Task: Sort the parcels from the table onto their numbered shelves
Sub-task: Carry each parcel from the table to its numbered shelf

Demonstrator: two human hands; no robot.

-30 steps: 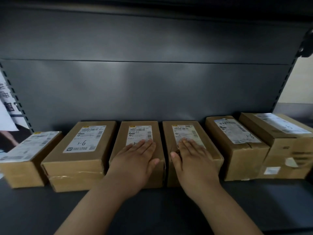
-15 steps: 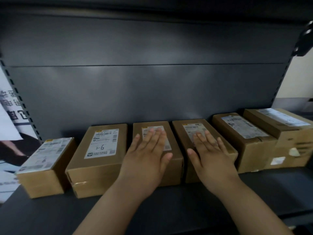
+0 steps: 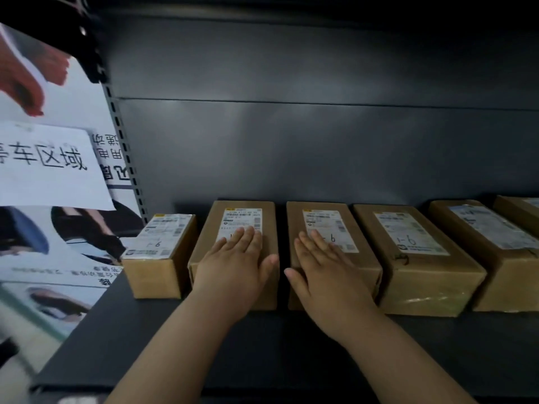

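Note:
A row of brown cardboard parcels with white labels, several marked 9-1 by hand, lies on a dark metal shelf point(image 3: 277, 345). My left hand point(image 3: 236, 269) rests flat, fingers straight, on top of the second parcel from the left point(image 3: 242, 218). Flat on the third parcel point(image 3: 323, 221) lies my right hand point(image 3: 323, 275), its fingers partly covering the label. A narrow gap separates these two parcels. Neither hand grips anything.
A small parcel point(image 3: 154, 275) stands at the row's left end, close to the slotted shelf upright point(image 3: 125, 147). Further parcels point(image 3: 417, 275) point(image 3: 495, 272) continue to the right edge. Posters and a white paper sign point(image 3: 43, 164) hang left of the shelf. The dark back panel rises behind.
Both hands have shifted one parcel to the left: from the third and fourth parcels to the second and third. My view has swung left, showing more of the posters.

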